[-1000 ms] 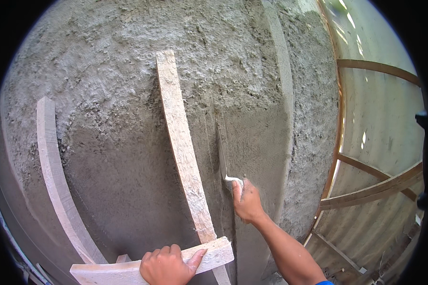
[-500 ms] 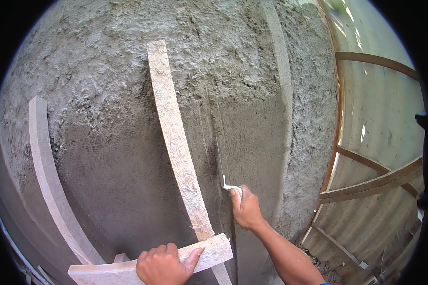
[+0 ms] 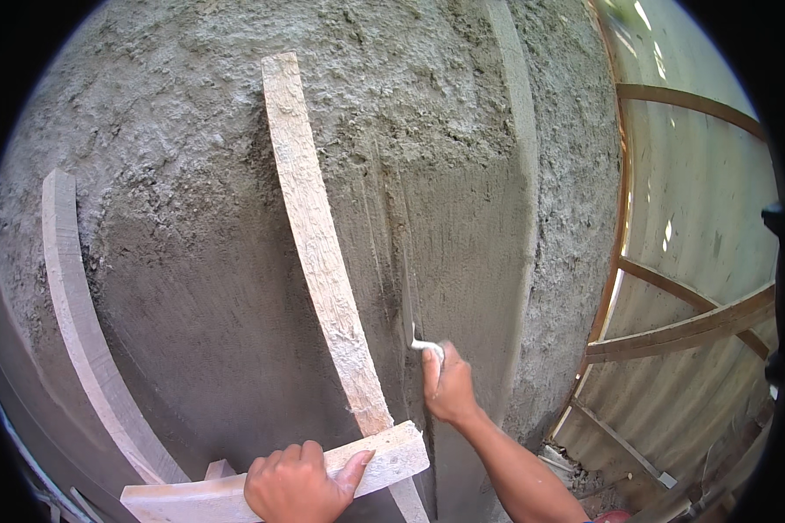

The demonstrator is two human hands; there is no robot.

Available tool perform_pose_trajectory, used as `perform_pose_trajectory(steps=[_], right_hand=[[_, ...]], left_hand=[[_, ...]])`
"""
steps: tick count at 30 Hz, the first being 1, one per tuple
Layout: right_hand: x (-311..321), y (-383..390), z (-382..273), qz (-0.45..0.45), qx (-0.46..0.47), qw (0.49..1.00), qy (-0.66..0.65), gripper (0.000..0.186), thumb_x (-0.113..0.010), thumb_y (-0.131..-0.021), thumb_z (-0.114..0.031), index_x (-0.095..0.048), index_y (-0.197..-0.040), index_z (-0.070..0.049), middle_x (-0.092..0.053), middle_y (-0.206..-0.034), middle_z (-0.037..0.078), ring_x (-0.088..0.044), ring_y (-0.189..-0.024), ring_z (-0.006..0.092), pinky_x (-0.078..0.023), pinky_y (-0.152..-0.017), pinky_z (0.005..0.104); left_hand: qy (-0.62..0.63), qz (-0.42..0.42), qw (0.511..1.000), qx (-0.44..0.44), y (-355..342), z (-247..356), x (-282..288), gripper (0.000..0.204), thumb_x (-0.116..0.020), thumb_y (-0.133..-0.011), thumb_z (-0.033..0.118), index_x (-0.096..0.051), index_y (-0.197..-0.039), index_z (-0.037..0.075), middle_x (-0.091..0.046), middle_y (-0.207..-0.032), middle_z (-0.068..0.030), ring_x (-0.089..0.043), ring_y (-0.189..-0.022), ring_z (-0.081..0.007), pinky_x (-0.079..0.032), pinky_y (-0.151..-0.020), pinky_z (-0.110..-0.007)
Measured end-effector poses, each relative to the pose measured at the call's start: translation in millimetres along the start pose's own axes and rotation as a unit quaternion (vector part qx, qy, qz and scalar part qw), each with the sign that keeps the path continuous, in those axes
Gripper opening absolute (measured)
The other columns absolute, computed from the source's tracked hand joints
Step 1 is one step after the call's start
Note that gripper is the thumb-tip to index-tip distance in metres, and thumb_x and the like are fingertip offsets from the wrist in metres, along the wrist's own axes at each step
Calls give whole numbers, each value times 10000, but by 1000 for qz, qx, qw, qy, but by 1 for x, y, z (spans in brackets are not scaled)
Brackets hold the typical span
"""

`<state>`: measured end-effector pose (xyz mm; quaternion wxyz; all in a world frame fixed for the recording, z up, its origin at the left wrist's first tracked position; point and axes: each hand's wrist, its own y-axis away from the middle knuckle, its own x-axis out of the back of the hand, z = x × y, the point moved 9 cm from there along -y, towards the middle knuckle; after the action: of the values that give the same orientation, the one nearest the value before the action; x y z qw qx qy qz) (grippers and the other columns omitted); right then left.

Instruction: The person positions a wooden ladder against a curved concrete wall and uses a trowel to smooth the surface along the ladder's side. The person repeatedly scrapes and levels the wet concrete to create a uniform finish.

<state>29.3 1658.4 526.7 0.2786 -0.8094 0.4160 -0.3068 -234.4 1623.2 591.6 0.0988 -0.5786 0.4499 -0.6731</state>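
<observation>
Trowel is gripped by fingers of the right hand, wooden crossbar by the left hand, with even pressure best kept against plaster.

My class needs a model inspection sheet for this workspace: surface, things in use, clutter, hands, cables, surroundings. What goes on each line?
Surface: cement-coated wall, rough above, smoother below.
Things in use: white-handled trowel, blade at the wall; cross board.
Clutter: debris at lower right, details unclear.
Hands: left hand grips the cross board; right hand grips the trowel.
Cables: nothing seen.
Surroundings: textured board at centre, tilted; grey board at left; corrugated sheeting with wooden bars at right.
</observation>
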Motion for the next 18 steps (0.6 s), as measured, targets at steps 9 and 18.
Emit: perform_pose_trajectory(steps=[9,18], right_hand=[[-14,-49,-8,33,-35,997,-68,292,-564,-1021,-261,-554,-949,22,-619,-776,313,-618,-794,552,-486,-636,531],[14,-50,-34,61,108,991,-47,231,-541,-1023,-204,-542,-988,24,-597,-726,279,-614,-698,502,-480,-596,483]], left_hand=[[8,-20,1000,-10,2,-3,-8,612,-739,-755,632,-568,-568,75,-554,-546,-112,-560,-514,-318,-385,-558,-426],[7,-7,1000,-11,0,0,-1,616,-746,-748,636,-575,-582,68,-557,-551,-115,-572,-530,-322,-389,-559,-431]])
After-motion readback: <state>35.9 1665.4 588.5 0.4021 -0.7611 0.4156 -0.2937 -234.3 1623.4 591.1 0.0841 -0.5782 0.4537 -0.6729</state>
